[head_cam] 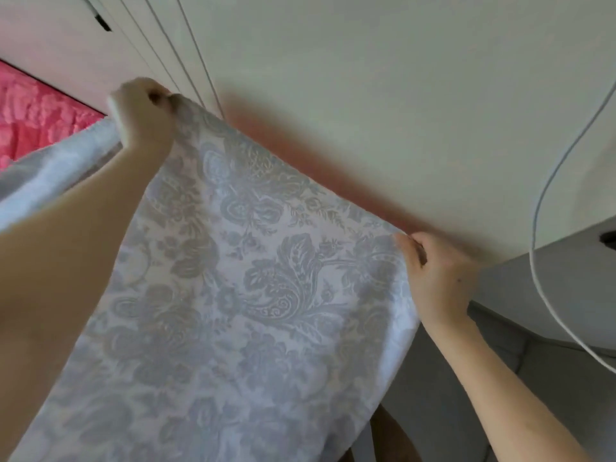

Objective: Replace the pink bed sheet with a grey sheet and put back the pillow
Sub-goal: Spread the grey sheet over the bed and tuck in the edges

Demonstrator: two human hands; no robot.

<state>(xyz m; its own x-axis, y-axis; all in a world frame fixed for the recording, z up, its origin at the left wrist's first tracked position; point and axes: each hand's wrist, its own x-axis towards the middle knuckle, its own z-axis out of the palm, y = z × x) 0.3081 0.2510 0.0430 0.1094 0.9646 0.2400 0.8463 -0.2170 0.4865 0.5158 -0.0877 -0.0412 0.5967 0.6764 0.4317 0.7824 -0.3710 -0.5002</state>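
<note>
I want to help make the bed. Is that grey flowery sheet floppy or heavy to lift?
Probably floppy: the grey sheet hangs and ripples below the left hand and the right hand, which pinch its top edge. Likely light for its size, since a fingertip grip seems to hold it up.

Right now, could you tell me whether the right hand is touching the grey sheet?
Touching. The head view shows the right hand pinching the grey sheet at its upper edge, fingers curled round it.
</note>
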